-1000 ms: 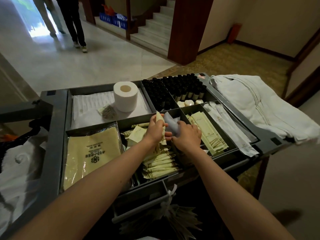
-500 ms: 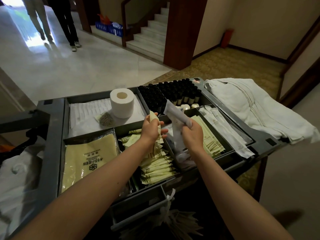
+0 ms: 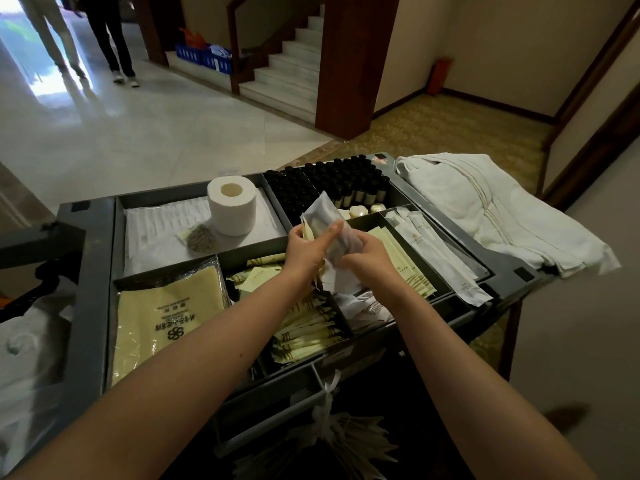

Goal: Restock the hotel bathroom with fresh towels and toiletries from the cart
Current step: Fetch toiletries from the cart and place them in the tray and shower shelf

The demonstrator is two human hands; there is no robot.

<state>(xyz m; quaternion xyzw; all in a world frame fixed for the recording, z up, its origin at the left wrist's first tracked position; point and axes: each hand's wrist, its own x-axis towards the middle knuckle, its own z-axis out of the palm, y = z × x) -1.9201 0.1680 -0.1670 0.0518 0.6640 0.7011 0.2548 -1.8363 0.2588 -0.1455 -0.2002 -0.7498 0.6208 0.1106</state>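
Both my hands meet above the middle of the grey cart tray [image 3: 90, 271]. My left hand [image 3: 308, 247] grips a small bunch of yellow toiletry sachets [image 3: 306, 227], its thumb pressed on a white packet [image 3: 323, 213]. My right hand [image 3: 367, 258] holds that white packet from below, with a second white one against it. Under my hands lie compartments of loose yellow sachets [image 3: 308, 327]. White folded towels [image 3: 491, 209] hang over the cart's right end. A toilet roll [image 3: 232, 206] stands upright in the back left compartment.
Rows of small black bottles [image 3: 332, 181] fill the back compartment, white long packets [image 3: 433, 251] the right one, large yellow bags [image 3: 166, 317] the front left. Two people walk away on the tiled floor [image 3: 104, 39] at far left. Stairs [image 3: 291, 64] and a wooden pillar [image 3: 356, 60] rise ahead.
My right hand lifted white packets out of the middle compartment and brought them against my left hand's sachets; the left thumb now presses on the packet. The view shifted slightly.
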